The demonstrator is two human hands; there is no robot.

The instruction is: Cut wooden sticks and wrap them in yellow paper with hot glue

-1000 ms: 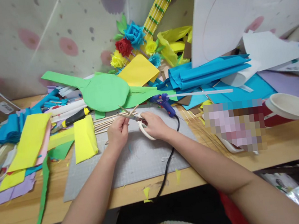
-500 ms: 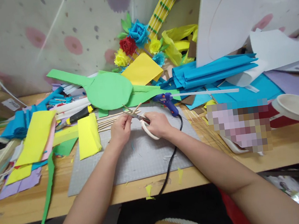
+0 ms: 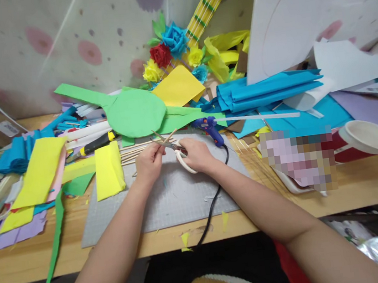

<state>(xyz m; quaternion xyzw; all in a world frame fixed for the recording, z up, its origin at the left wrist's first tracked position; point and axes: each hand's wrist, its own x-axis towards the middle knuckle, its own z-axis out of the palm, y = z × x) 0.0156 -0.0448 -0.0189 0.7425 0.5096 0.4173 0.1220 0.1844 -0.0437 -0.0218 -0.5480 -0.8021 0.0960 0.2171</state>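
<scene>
My right hand point(image 3: 195, 153) is closed round the white handles of a pair of scissors point(image 3: 185, 162), whose blades are parted and point to the upper left. Between the blades lies a thin wooden stick point(image 3: 170, 136). My left hand point(image 3: 149, 163) pinches this stick close to the blades, over the grey cutting mat point(image 3: 186, 201). More wooden sticks point(image 3: 129, 156) lie on the mat just left of that hand. A blue glue gun point(image 3: 210, 129) with a long white glue stick rests behind my right hand.
Behind my hands lies a green paper shape point(image 3: 136, 113). Folded yellow paper point(image 3: 108, 170) and a utility knife point(image 3: 98, 143) are at the left. Blue crepe paper point(image 3: 265, 90) and a red-and-white tub point(image 3: 364, 140) stand right. A black cord point(image 3: 212, 214) crosses the mat. Paper flowers point(image 3: 174, 40) are at the back.
The whole view has shifted slightly. Both hands keep their hold on the stick and the scissors, with little visible change between them.
</scene>
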